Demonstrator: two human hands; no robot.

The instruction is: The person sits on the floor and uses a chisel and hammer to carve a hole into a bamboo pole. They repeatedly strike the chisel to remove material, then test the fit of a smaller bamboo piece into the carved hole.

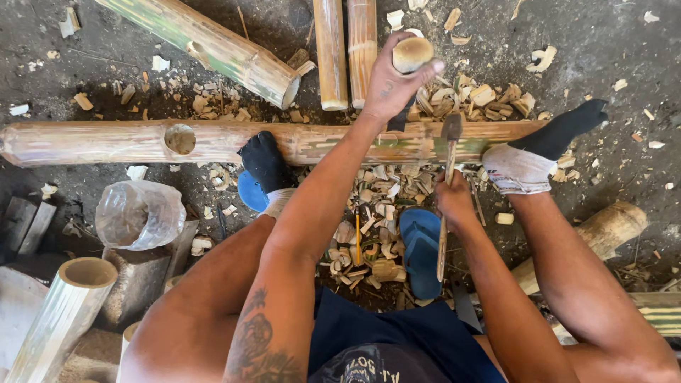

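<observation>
On dirt floor, long bamboo pole (pixel 106 142) lies crosswise, pinned by both socked feet. Left hand (pixel 390 85), fingers clenched on round wooden mallet (pixel 413 53), raised over pole. Right hand (pixel 454 202) grips chisel (pixel 450 152), blade set on pole's green-streaked skin. Judged step: chiselling a hole w/ mallet; next strike needs square hit on chisel head. Pale curled chips (pixel 369 241) lie beneath.

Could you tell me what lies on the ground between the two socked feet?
In the head view, bamboo chips and a blue sandal lie between the feet.
</observation>
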